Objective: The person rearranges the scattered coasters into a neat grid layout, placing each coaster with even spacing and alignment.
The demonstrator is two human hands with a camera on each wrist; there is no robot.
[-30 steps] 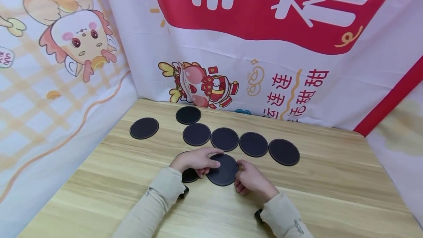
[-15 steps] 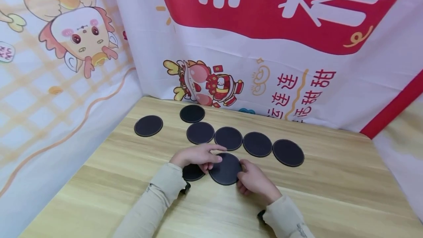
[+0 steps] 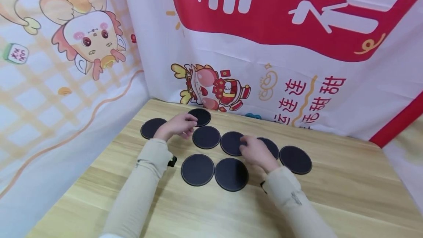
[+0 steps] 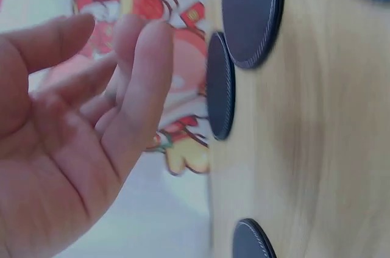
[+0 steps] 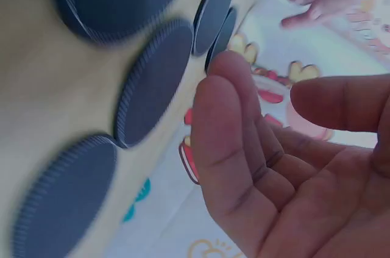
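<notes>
Several round black coasters with stitched rims lie flat on the wooden table. Two of them, the front left coaster [image 3: 197,170] and the front right coaster [image 3: 231,174], lie side by side and seem to touch. My left hand [image 3: 180,125] hovers near the back coaster [image 3: 202,116], its fingers loosely bent around nothing. Above the row behind the front pair is my right hand [image 3: 257,152], also holding nothing; it partly covers one coaster [image 3: 271,147]. Both wrist views show relaxed fingers [image 4: 143,81] and thumb [image 5: 335,102] apart, with the coasters beyond.
The row also includes a left coaster [image 3: 206,137], a middle coaster [image 3: 230,144] and a right-end coaster [image 3: 295,159]. Another coaster [image 3: 150,127] lies at the far left, partly behind the left wrist. Printed cloth [image 3: 158,47] hangs along the table's back and left edges.
Both hands have let go of the front right coaster and lifted away. The left hand moved back and left, the right hand back. The front left coaster is now uncovered. The view has shifted slightly.
</notes>
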